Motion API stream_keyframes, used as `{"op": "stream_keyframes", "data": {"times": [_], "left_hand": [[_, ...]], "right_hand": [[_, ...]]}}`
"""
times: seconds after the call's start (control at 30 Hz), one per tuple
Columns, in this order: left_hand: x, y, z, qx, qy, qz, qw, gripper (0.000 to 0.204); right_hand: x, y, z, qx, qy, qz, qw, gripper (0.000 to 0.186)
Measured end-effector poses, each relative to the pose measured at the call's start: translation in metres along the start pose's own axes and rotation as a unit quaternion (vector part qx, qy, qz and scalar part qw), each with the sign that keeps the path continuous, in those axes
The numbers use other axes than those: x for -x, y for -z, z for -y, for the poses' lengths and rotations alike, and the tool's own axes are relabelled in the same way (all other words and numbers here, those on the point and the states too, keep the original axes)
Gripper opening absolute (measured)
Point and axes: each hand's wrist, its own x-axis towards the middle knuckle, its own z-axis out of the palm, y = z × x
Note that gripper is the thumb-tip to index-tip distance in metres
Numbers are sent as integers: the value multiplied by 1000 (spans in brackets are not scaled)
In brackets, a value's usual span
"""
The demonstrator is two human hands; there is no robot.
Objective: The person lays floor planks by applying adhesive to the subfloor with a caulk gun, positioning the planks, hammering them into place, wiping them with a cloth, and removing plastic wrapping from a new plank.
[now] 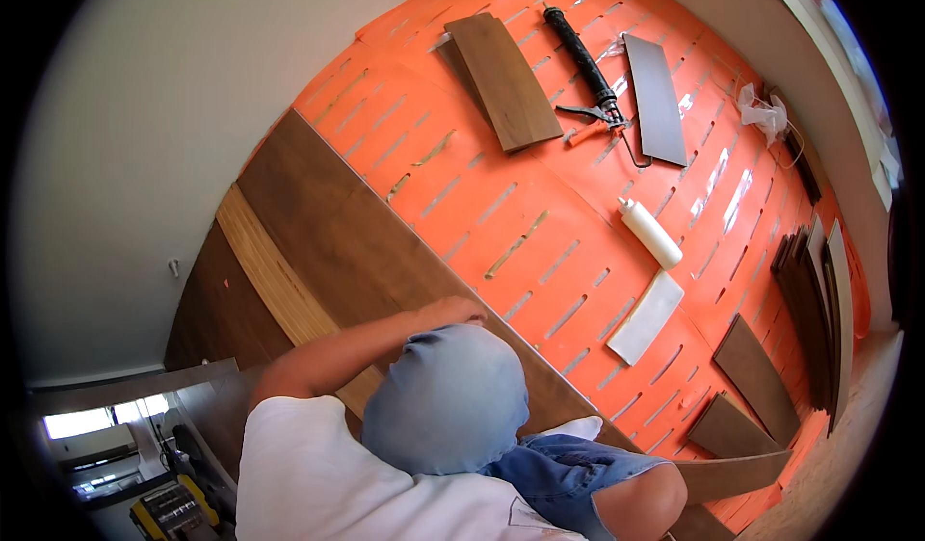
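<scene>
My left arm reaches across, and my left hand is just beyond my raised, denim-covered knee, at the edge of a brown floor plank. Its fingers bend downward and are mostly hidden, so I cannot make out a grip. My right hand is out of sight behind my body and legs. Along the laid planks runs a lighter, ridged wood strip. Orange slotted underlay lies beyond the plank edge. On it rest a white bottle and a folded white cloth.
Farther off lie a black caulking gun, a short brown plank piece and a grey board. Several plank offcuts and a plank stack sit at right. A yellow-and-black tool case stands lower left, below the wall.
</scene>
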Motion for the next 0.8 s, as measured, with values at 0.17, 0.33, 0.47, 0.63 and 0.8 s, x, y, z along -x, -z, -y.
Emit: {"op": "stream_keyframes", "data": {"times": [0.17,0.33,0.47,0.63,0.8], "left_hand": [[-4,11,-13,-18,11,-22,1000,35],[-1,35,1,-53,17,-71,996,33],[7,84,-7,-133,80,-99,983,35],[62,131,-24,-98,118,-217,964,36],[80,150,-48,-85,69,-252,962,35]], "right_hand": [[48,57,0,81,56,-81,992,81],[76,60,37,93,165,-67,980,81],[70,7,63,46,352,36,934,74],[96,-93,83,97,392,299,864,57],[113,-180,68,211,454,457,735,46]]}}
